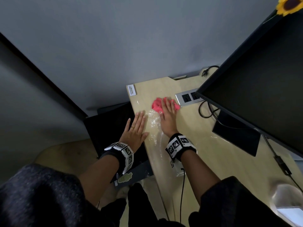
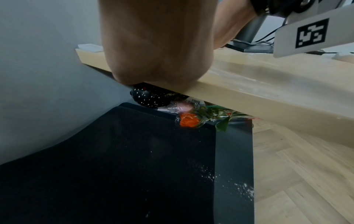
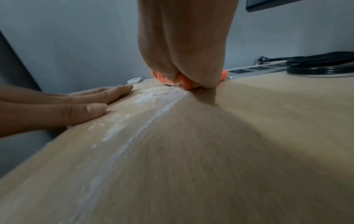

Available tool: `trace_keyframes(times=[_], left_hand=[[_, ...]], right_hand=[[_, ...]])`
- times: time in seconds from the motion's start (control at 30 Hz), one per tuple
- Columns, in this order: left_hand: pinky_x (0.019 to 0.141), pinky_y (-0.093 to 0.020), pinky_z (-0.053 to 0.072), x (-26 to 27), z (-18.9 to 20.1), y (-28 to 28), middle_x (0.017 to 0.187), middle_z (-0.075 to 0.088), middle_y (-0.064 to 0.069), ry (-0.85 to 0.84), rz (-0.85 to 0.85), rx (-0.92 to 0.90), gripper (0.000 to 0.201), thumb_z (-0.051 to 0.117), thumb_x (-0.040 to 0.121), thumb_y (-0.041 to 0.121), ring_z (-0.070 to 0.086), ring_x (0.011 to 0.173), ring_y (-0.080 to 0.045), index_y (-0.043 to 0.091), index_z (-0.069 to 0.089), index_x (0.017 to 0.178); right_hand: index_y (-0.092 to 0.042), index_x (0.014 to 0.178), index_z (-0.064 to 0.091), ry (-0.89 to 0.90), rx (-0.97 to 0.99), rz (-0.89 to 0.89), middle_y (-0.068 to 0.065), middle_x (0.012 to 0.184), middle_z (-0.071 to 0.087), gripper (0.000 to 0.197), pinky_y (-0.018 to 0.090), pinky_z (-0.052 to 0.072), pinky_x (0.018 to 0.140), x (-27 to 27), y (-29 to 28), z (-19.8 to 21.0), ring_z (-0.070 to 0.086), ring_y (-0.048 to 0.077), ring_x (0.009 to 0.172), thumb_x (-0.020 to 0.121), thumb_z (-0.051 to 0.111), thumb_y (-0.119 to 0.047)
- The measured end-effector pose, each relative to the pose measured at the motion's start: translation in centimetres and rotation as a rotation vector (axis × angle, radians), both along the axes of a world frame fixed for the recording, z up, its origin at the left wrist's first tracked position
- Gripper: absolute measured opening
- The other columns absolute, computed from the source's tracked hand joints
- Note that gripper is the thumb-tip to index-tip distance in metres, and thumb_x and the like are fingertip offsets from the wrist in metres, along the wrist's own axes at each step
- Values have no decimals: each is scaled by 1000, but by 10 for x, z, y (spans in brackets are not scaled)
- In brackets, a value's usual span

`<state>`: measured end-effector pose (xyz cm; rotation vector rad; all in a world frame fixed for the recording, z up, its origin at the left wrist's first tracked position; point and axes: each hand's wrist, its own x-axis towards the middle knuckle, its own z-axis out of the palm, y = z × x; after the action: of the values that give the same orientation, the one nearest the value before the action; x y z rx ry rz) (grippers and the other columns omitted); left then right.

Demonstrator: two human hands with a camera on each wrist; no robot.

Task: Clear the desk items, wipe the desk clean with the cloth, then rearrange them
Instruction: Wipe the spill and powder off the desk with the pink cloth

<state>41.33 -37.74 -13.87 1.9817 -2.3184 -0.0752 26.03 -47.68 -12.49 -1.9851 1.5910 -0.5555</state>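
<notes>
A pink cloth (image 1: 156, 105) lies bunched on the light wooden desk (image 1: 205, 161), near its far left corner. My right hand (image 1: 168, 112) presses flat on the cloth with straight fingers; in the right wrist view the cloth (image 3: 184, 83) bulges out under the palm. My left hand (image 1: 136, 126) rests flat on the desk's left edge, fingers straight, holding nothing. White powder (image 1: 153, 119) lies between the two hands, and a smeared streak of powder (image 3: 145, 121) runs back toward my right wrist.
A large dark monitor (image 1: 254, 82) on a black base (image 1: 236, 135) fills the right side. A silver power strip (image 1: 188, 98) and cables lie beyond the cloth. A black cabinet top (image 2: 134, 166) below the desk edge carries spilled powder, wrapped flowers (image 2: 189, 121) and a black dotted item (image 2: 149, 97).
</notes>
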Motion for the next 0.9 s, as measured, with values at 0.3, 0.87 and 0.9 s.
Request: trace_keyframes(times=[0.3,0.87,0.9], left_hand=[[113,-41,31,17,18,-1,154,25,-16,10,-6,-37,61,10,99,35,27,142,-24,-1,24,146],[105,-42,42,22,15,-9,148,40,-7,37,-71,88,62,22,91,38,43,134,-20,7,44,139],[107,-43,40,22,15,-10,148,40,-7,31,-64,90,62,22,91,38,42,134,-20,7,44,139]], right_hand=[[-20,145,32,-29,-37,294,-8,154,17,54,43,0,120,-5,47,5,-4,12,146,95,41,-2],[-24,136,47,-737,179,-451,2,116,60,36,30,56,73,-34,129,20,64,15,87,100,39,-19],[-25,137,45,-729,170,-525,7,115,59,38,33,56,68,-26,120,19,63,20,82,100,39,-18]])
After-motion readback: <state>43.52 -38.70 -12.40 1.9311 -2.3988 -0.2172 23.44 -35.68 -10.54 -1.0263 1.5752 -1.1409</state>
